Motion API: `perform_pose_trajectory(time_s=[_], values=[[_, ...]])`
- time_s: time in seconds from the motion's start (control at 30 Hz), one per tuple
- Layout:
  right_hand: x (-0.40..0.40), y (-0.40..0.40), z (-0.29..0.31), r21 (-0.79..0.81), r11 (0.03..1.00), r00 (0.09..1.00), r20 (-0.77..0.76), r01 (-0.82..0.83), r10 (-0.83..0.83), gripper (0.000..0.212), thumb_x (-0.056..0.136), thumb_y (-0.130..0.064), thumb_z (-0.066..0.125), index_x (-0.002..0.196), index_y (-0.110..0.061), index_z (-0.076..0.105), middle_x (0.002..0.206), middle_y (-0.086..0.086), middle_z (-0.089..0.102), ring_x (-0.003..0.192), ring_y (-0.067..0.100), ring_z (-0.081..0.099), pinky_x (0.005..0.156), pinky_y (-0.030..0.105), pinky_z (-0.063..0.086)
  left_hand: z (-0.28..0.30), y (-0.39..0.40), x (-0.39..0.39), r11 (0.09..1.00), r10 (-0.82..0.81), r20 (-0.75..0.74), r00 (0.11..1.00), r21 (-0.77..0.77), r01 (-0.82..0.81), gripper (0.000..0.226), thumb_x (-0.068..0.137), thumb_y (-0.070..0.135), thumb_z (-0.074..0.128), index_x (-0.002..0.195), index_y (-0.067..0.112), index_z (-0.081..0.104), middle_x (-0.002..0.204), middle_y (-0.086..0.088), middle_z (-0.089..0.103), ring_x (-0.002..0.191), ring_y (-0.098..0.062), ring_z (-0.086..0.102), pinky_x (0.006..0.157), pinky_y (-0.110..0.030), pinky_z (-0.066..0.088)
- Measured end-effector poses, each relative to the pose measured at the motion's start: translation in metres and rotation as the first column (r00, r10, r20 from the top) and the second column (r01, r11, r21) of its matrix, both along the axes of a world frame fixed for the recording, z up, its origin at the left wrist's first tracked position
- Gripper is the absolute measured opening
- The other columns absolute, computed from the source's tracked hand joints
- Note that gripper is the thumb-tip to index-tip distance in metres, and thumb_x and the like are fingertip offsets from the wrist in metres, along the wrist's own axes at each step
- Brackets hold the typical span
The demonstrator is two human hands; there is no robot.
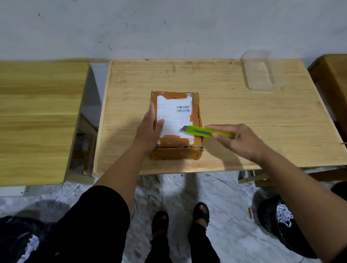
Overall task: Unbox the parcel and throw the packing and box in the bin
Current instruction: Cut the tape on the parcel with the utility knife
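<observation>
Far left: a separate wooden table, nothing on it, w/ a gap between it and the middle table. On the floor at lower left, a black bin bag w/ white shreds inside.

Parcel sits near the middle of the tabletop, a bit toward the front edge, long axis running front-to-back, top wrapped in brown tape w/ a white shipping label. Left hand lies flat on the parcel's left side, fingers spread along the left edge, thumb on the label; pressing down, not gripping.

Right hand is closed around a green utility knife, blade end pointing left and resting over the parcel's right front area near the label corner. Knife lies roughly across the box's long axis, so the right hand is the cutting one; prob. next cut follows the tape seam.

Back right corner: a clear plastic tub. Floor at right: a black bin w/ shreds.
</observation>
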State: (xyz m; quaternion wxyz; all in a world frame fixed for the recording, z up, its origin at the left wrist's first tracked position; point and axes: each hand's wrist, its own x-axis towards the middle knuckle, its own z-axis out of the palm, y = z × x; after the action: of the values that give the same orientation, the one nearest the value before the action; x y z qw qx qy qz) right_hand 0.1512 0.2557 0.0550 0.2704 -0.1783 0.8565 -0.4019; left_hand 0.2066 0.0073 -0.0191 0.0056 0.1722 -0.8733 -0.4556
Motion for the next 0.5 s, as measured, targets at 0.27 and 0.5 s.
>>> perform_pose_trajectory(time_s=[0.27, 0.5], values=[[0.034, -0.043, -0.044, -0.226, 0.658, 0.676, 0.448, 0.719, -0.585, 0.026, 0.087, -0.029, 0.063, 0.113, -0.03, 0.065, 0.053, 0.001, 0.043, 0.036, 0.005, 0.03, 0.034, 0.013, 0.028, -0.001, 0.001, 0.0, 1.0, 0.004, -0.002, 1.0, -0.004, -0.004, 0.062, 0.099, 0.03, 0.036, 0.148, 0.019, 0.0, 0.155, -0.002, 0.022, 0.14, -0.021, 0.025, 0.11, -0.037, 0.027], [0.039, -0.045, -0.043, -0.291, 0.65, 0.686, 0.523, 0.702, -0.506, 0.036, 0.095, -0.012, 0.047, 0.128, -0.024, 0.053, 0.056, 0.0, 0.04, 0.037, 0.004, 0.031, 0.035, 0.014, 0.03, -0.002, 0.0, 0.001, 1.0, 0.013, -0.003, 1.0, 0.012, -0.013, 0.062, 0.099, 0.03, 0.037, 0.148, 0.021, 0.0, 0.156, -0.001, 0.02, 0.141, -0.02, 0.023, 0.11, -0.035, 0.025]])
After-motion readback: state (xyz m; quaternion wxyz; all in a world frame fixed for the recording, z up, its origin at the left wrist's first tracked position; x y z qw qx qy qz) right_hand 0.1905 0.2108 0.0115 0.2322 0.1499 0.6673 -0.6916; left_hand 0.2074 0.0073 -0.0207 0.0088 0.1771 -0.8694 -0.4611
